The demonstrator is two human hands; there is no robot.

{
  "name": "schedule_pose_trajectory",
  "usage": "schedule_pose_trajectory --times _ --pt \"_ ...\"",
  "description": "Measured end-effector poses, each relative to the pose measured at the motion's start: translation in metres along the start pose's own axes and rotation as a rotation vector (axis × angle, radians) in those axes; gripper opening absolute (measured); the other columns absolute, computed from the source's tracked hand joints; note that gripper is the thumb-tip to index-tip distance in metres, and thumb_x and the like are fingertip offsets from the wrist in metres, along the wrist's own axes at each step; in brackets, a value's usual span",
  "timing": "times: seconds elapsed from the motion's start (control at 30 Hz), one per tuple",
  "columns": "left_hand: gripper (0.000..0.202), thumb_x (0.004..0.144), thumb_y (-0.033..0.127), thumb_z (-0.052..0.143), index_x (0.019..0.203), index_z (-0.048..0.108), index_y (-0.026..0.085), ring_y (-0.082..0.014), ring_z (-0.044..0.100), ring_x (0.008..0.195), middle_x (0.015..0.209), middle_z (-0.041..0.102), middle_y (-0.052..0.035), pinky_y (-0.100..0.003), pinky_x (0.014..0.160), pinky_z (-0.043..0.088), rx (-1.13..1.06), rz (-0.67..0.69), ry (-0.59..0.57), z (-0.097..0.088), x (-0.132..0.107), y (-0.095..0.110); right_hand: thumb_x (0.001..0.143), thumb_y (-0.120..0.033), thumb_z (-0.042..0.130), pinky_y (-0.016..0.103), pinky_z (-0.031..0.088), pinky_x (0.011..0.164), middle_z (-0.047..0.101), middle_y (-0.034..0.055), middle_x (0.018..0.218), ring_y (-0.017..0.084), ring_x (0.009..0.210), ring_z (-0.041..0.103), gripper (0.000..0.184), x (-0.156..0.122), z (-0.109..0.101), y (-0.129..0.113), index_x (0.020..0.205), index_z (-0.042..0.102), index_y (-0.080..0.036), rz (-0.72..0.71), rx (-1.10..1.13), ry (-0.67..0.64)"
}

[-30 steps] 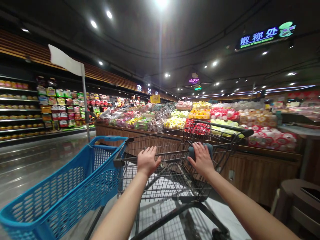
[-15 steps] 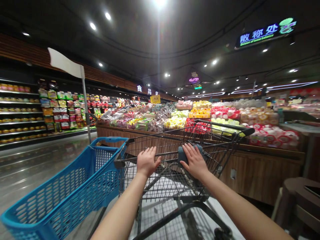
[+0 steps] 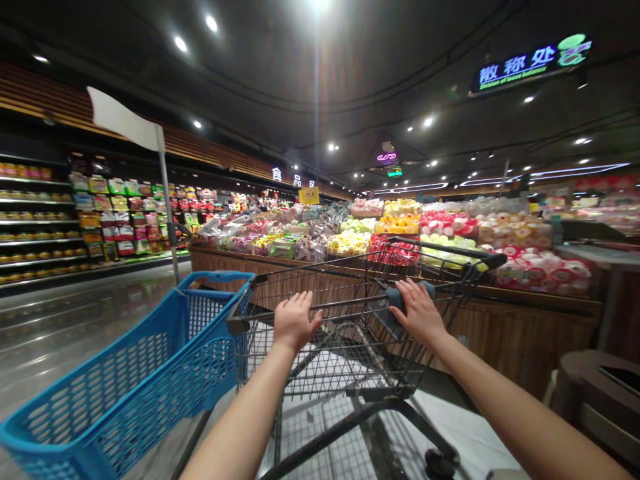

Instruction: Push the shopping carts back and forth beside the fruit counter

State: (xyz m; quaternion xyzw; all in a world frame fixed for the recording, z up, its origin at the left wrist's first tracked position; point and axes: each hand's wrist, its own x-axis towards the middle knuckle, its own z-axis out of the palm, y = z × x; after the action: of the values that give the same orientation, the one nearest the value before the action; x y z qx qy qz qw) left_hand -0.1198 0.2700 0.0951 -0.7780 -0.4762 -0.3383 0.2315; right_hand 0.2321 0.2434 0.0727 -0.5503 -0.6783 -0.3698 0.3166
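A dark wire shopping cart stands right in front of me. My left hand rests flat on its handle bar, fingers stretched forward. My right hand presses a blue-grey cloth against the bar farther right, fingers laid over it. The cart's basket holds nothing that I can see.
A blue plastic cart stands close on the left, with a white flag on a pole behind it. A wooden display island piled with wrapped sweets runs ahead and right. Stocked shelves line the far left. A brown bin sits at the right.
My right hand slid the cloth left along the handle bar, then back to the right. My left hand stayed in place.
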Motion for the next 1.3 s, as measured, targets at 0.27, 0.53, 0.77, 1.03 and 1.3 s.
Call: schedule_pose_trajectory --times 0.27,0.53,0.77,1.03,1.3 --pt "0.056 0.092 0.051 0.041 0.133 0.057 0.016 -0.0306 0.054 0.127 0.133 0.061 -0.0125 -0.048 0.100 0.040 -0.026 -0.015 0.009 0.002 0.001 0.004 0.093 -0.060 0.036 0.054 0.016 0.118 0.049 0.0166 0.141 0.032 0.142 0.029 0.071 0.004 0.004 -0.035 0.142 0.041 -0.009 0.074 -0.001 0.026" --pt "0.061 0.094 0.057 0.034 0.133 0.057 0.016 -0.0292 0.053 0.127 0.133 0.062 -0.0122 -0.047 0.102 0.039 -0.028 -0.023 -0.006 0.001 0.001 0.003 0.092 -0.060 0.040 0.051 0.012 0.120 0.045 0.0145 0.147 0.030 0.144 0.025 0.074 0.015 0.003 -0.098 0.146 0.035 -0.010 -0.001 0.074 -0.032" --pt "0.059 0.094 0.054 0.037 0.133 0.057 0.014 -0.0300 0.054 0.127 0.134 0.060 -0.0133 -0.047 0.099 0.042 -0.010 0.011 -0.002 0.001 -0.001 -0.001 0.094 -0.052 0.042 0.046 0.018 0.120 0.044 0.0113 0.148 0.025 0.143 0.029 0.067 0.016 -0.003 -0.086 0.149 0.032 -0.015 -0.087 0.119 -0.043" --pt "0.058 0.094 0.051 0.038 0.135 0.055 0.014 -0.0296 0.054 0.127 0.136 0.059 -0.0138 -0.046 0.098 0.043 0.003 0.041 -0.002 -0.001 -0.003 -0.001 0.094 -0.050 0.044 0.045 0.020 0.120 0.047 0.0102 0.145 0.024 0.140 0.034 0.063 0.011 -0.006 -0.046 0.147 0.036 -0.016 -0.098 0.085 -0.039" --pt "0.058 0.094 0.051 0.038 0.134 0.055 0.012 -0.0297 0.054 0.126 0.134 0.061 -0.0134 -0.047 0.097 0.042 -0.009 0.032 0.011 0.001 -0.002 0.004 0.094 -0.054 0.042 0.048 0.020 0.119 0.051 0.0129 0.141 0.027 0.139 0.035 0.065 0.004 -0.002 -0.017 0.143 0.040 -0.013 -0.016 0.028 -0.014"
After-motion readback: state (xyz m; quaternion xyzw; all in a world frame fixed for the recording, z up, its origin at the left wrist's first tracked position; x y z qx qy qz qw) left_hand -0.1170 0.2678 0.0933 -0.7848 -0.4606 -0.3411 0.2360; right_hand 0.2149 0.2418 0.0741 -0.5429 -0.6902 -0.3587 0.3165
